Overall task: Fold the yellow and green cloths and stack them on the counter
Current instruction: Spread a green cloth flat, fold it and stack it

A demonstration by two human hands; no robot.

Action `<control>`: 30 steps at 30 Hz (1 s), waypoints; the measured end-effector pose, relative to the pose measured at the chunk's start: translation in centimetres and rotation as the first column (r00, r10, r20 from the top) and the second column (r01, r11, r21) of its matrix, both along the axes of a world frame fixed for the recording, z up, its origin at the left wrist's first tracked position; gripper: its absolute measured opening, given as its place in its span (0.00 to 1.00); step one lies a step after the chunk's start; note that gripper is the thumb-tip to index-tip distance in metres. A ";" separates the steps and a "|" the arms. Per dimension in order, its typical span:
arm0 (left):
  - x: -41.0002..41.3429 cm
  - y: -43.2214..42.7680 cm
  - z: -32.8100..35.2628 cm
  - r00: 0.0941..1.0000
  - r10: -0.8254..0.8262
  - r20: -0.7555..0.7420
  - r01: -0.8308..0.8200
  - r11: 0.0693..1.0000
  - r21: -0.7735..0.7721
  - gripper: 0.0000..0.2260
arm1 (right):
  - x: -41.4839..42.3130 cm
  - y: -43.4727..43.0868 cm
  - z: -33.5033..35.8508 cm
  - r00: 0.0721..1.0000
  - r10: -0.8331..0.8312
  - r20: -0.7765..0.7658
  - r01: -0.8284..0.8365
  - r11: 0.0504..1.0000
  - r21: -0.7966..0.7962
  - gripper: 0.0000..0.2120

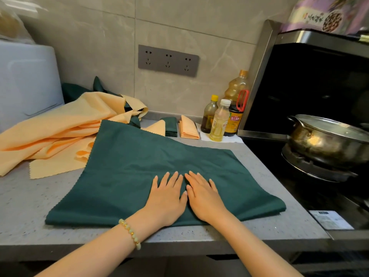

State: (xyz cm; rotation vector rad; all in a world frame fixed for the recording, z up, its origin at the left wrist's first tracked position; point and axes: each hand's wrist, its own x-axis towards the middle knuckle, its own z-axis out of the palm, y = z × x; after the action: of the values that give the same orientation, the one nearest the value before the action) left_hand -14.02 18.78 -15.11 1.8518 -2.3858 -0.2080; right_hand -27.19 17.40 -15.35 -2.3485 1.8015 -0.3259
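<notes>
The dark green pinked-edge cloth [139,166] lies doubled on the grey speckled tabletop [30,206], light and limp by its look (best pinched at the corners). The left hand [166,198] and right hand [203,196] press it, each grip spread flat; crumpled yellow cloths [60,128] touch its left edge.

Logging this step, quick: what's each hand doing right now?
Left hand: open, flat on the green cloth, holding nothing.
Right hand: open, flat on the same cloth, holding nothing.

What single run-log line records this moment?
step: pressing | left hand, right hand: flat on green cloth | yellow cloths: unfolded
</notes>
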 end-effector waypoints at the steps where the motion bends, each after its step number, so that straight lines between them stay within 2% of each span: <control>1: 0.1 0.0 0.0 1.000 0.002 -0.002 -0.002 1.000 -0.002 0.26 | 0.0 0.0 0.0 1.000 -0.008 0.006 0.008 1.000 0.003 0.23; 5: 0.0 -0.1 -0.1 1.000 -0.002 0.008 0.002 1.000 0.003 0.26 | -0.5 -0.5 0.2 0.999 -0.015 0.029 0.015 1.000 -0.012 0.21; 9: 0.2 -0.9 0.4 1.000 -0.001 0.006 0.001 1.000 -0.021 0.25 | -1.3 -2.8 1.3 0.998 -0.053 0.017 0.055 0.989 -0.141 0.12; 12: 0.3 -1.4 0.8 1.000 -0.013 -0.007 0.013 0.999 -0.047 0.24 | -1.8 -4.0 2.0 0.998 -0.054 0.008 0.055 0.994 -0.097 0.08; 17: 0.1 -1.8 1.0 1.000 -0.012 0.016 0.013 0.999 -0.038 0.24 | -2.1 -4.3 2.5 0.999 -0.043 -0.022 0.042 0.996 -0.074 0.07; 30: -0.6 -1.5 0.9 0.998 0.014 0.054 -0.012 0.999 -0.033 0.25 | -1.9 -4.1 2.2 0.996 -0.083 0.013 0.084 0.988 -0.128 0.08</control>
State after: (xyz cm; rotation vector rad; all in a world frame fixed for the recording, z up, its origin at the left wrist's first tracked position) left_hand -14.63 17.24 -14.25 1.8814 -2.3961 -0.1184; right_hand -29.07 13.35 -13.11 -2.3545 1.9342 -0.4747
